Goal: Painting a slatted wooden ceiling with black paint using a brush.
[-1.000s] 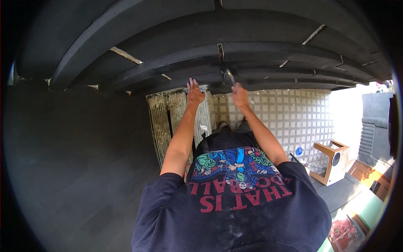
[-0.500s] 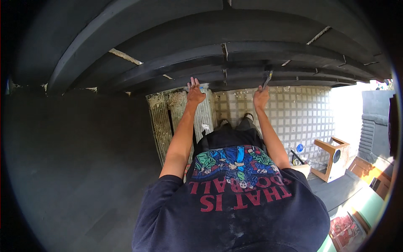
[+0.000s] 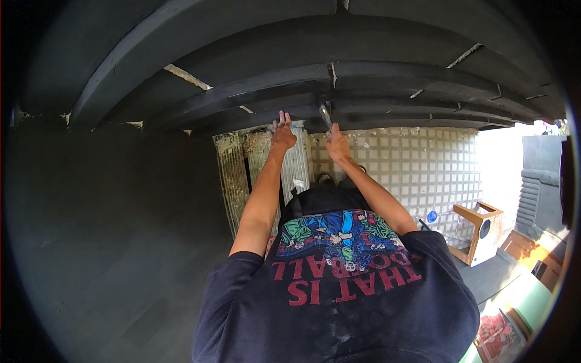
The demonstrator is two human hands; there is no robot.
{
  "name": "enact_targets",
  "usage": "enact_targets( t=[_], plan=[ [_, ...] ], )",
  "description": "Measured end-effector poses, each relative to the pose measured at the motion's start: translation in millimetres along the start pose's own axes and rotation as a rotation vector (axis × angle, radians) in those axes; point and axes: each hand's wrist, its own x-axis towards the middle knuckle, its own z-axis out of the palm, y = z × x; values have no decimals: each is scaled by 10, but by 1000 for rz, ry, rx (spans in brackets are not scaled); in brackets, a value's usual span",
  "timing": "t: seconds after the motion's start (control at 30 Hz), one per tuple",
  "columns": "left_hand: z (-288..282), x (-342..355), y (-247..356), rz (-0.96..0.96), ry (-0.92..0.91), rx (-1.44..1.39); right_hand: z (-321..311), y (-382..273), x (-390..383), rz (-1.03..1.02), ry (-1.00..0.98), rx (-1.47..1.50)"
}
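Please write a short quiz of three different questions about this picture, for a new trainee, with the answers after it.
1. True or false: the left hand rests with open fingers on the dark stepped boards.
2. What does the right hand hold? A) a blue bucket B) a slim grey metal tool C) a roll of tape
3. What kind of floor lies below the hands?

Key:
1. True.
2. B; its tip points at the boards.
3. Small pale square tiles in a grid.
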Motion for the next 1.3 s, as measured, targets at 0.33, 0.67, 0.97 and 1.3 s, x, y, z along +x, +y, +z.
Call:
enact_targets(
  t=[0.33, 0.67, 0.97, 1.3],
  plan=[
    [57, -4, -46, 35, 52, -90, -1075, 661, 250, 151, 216, -223],
    [-36, -87, 45, 3, 34, -49, -1214, -145, 14, 103, 591, 79],
    [-21, -64, 115, -32, 32, 13, -437, -892, 60, 49, 269, 129],
    [-38, -117, 156, -54, 39, 0, -463, -953, -41, -18, -96, -83]
  ],
)
